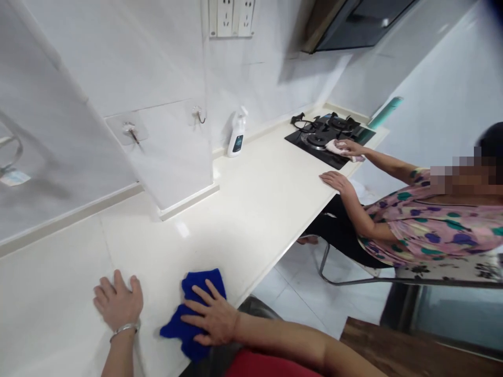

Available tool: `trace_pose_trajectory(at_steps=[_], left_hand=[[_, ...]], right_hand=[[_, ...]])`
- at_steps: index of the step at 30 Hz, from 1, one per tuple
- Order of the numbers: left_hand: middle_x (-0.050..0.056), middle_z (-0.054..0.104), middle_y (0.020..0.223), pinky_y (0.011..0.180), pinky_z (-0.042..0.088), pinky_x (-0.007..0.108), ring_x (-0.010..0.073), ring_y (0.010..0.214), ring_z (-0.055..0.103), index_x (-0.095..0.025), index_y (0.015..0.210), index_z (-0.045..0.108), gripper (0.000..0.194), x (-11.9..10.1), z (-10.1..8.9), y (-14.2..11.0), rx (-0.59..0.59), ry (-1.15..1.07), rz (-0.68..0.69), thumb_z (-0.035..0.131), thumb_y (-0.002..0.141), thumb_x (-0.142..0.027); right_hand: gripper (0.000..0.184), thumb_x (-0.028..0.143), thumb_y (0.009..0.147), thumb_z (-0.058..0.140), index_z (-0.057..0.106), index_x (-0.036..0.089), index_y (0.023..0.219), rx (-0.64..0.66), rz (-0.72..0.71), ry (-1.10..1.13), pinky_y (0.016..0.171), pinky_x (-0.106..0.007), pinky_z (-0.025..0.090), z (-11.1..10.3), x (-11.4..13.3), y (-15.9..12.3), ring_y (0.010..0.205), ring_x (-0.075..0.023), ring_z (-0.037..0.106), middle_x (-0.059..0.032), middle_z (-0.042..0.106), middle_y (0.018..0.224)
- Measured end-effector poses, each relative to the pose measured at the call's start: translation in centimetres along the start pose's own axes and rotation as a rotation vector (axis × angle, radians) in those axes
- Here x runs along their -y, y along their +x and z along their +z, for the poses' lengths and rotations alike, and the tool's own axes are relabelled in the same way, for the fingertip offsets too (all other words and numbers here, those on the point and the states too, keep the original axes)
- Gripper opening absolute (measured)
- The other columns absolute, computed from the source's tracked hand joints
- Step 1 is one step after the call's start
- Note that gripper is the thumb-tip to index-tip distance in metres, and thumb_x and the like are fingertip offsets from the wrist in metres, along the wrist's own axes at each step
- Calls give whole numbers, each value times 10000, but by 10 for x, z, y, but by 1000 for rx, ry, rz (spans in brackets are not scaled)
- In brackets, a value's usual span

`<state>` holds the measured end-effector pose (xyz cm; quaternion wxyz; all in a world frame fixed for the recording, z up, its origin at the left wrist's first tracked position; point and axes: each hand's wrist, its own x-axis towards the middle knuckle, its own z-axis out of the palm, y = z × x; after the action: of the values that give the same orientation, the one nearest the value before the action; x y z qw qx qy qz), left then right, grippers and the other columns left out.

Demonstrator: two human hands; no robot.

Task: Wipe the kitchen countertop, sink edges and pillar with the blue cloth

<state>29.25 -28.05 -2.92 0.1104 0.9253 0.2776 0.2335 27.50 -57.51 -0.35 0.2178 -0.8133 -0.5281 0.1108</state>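
Observation:
My left hand (118,302) lies flat on the white countertop (251,209), fingers stretched out, holding nothing; a silver bangle sits at its wrist. My right hand (212,317) presses flat on a blue cloth (188,314) near the counter's front edge, fingers spread over the cloth. The cloth is crumpled and partly hidden under my palm.
A white spray bottle (237,133) stands at the back wall. A black gas hob (328,136) sits at the far end, where another person in a patterned top holds a pale cloth (338,148) on it, the other hand (336,181) resting on the counter. Wall hooks (131,131) and sockets (231,18) are above.

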Motion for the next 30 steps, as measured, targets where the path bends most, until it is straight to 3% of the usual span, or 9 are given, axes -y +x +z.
trace_pose_trajectory(at_steps=[4,8,13,17,20,23,26,30], left_hand=[[275,376,1517,1111,306,663,442,1434,289,-97,1431,449,631,2,1,-2,-75,56,40,420,915,-460],[276,369,1523,1122,309,638,432,1439,292,-95,1422,462,636,4,0,-2,-86,87,27,375,928,-485],[265,331,1550,1156,272,615,426,1469,234,-103,1445,435,684,8,0,1,51,79,-80,289,929,-528],[236,307,1576,1193,221,594,402,1485,214,-124,1474,395,703,12,-2,3,179,106,-166,253,921,-535],[173,276,1607,1228,125,565,368,1503,175,-187,1482,389,679,19,-17,-6,276,169,-195,236,920,-535],[162,236,1624,1228,107,567,352,1516,110,-216,1488,379,680,32,-38,-29,229,198,-255,215,923,-556],[171,223,1627,1212,138,604,360,1516,106,-231,1500,355,698,48,-53,-58,161,189,-360,219,919,-590],[192,242,1615,1198,181,619,395,1505,145,-212,1506,345,706,59,-56,-79,140,237,-432,225,919,-587]], right_hand=[[620,534,954,476,328,333,1522,-103,185,-100,1187,-660,63,-8,-66,-56,1509,-323,88,-29,335,1592],[549,489,969,437,393,338,1495,-253,563,-319,1185,-631,118,-32,-147,-110,1491,-323,182,-37,371,1574],[554,496,972,336,407,315,1491,-306,1026,-482,1184,-569,170,-68,-223,-159,1479,-292,215,-14,375,1570],[599,527,959,267,401,300,1497,-349,1219,-498,1125,-602,225,-85,-263,-168,1454,-329,231,-56,382,1557],[635,543,951,218,422,276,1490,-437,1325,-441,1023,-691,254,-93,-285,-142,1388,-422,281,-125,395,1530],[662,521,951,193,434,215,1487,-475,1367,-416,974,-755,210,-99,-290,-84,1353,-502,269,-181,388,1514],[646,477,955,236,424,166,1489,-393,1246,-434,983,-755,190,-100,-272,-9,1357,-517,257,-206,369,1517],[649,444,963,274,387,93,1496,-347,1006,-439,965,-748,224,-95,-223,90,1346,-523,286,-279,355,1505]])
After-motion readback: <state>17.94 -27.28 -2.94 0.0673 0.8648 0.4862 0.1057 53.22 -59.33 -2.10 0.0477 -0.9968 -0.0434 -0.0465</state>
